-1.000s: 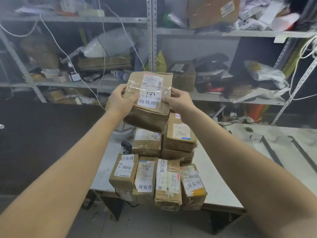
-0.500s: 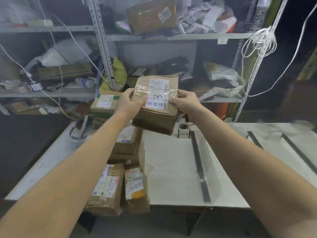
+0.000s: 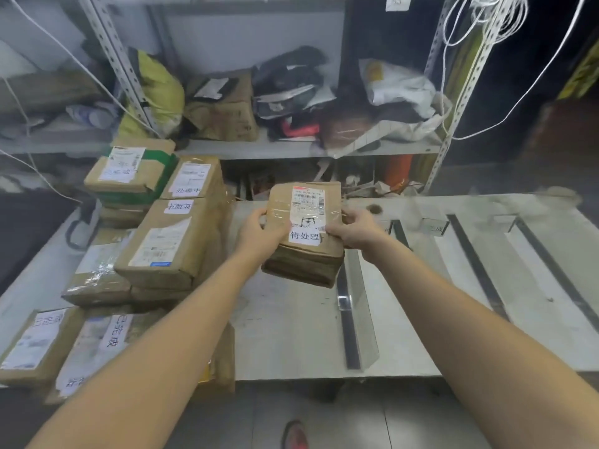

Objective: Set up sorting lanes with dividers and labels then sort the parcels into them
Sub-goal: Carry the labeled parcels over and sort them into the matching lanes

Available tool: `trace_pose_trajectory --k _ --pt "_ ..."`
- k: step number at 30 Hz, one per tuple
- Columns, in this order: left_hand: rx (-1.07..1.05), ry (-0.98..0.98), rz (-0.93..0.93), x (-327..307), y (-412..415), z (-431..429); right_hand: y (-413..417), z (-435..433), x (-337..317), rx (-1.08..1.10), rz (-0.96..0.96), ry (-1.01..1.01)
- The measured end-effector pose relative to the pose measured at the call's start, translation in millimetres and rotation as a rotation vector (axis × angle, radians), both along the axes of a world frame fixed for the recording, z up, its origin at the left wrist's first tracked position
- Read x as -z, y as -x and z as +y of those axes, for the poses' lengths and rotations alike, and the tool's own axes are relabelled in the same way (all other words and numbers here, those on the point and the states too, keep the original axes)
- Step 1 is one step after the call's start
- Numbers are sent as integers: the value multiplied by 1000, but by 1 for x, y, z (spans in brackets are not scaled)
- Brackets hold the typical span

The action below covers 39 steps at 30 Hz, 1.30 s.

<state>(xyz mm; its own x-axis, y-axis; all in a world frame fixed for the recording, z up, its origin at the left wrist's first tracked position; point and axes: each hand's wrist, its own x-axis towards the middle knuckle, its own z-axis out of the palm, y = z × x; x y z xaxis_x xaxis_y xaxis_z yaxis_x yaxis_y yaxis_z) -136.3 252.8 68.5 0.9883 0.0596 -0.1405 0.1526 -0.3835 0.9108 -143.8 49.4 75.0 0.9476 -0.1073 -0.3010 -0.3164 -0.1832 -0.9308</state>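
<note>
A brown taped parcel [image 3: 306, 257] with a white label reading 待处理 hangs above the white table [image 3: 291, 335]. My left hand [image 3: 259, 234] grips its left side and my right hand [image 3: 355, 230] grips its right side. It hovers over the lane just left of a clear divider [image 3: 355, 315] on a dark strip. Two more dark divider strips [image 3: 476, 264] [image 3: 557, 270] lie further right, with small label cards [image 3: 432, 226] at their far ends. A stack of labelled brown parcels [image 3: 168, 241] fills the table's left part.
Metal shelving [image 3: 291, 147] behind the table holds bags, boxes and loose packaging. White cords [image 3: 479, 30] hang at the upper right. A red shoe [image 3: 295, 435] shows on the grey floor below the table's front edge.
Both hands have carried the parcel lower and to the right, away from the stack and over the lane beside the first divider. The view has swung right and down.
</note>
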Motion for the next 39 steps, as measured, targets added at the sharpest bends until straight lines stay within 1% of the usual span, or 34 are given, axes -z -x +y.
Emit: trace_pose_trajectory --k 3,6,12,18,22,25,28,31,34,39 --pt "11 -23 88 38 -14 -4 -16 -2 40 33 62 34" --pt "21 -22 131 69 -28 -9 -30 -7 74 57 98 106" --pt "56 -3 183 112 -49 -17 -52 -16 112 89 204 216" --pt "70 -13 215 136 -49 -16 -52 -12 125 49 221 391" --pt "70 -81 207 132 -50 -19 -62 -13 112 -87 266 502" --pt "78 -212 212 116 -53 -20 -67 -12 96 -135 236 621" --pt "125 -443 153 92 -55 -20 -70 -10 72 -172 127 696" --pt "140 -650 50 59 -56 -16 -67 -7 45 -243 14 739" --pt "132 -845 -74 24 -52 -9 -64 -2 21 -312 -115 831" --pt "136 -1109 -221 -32 -34 12 -55 18 -15 -395 -273 925"
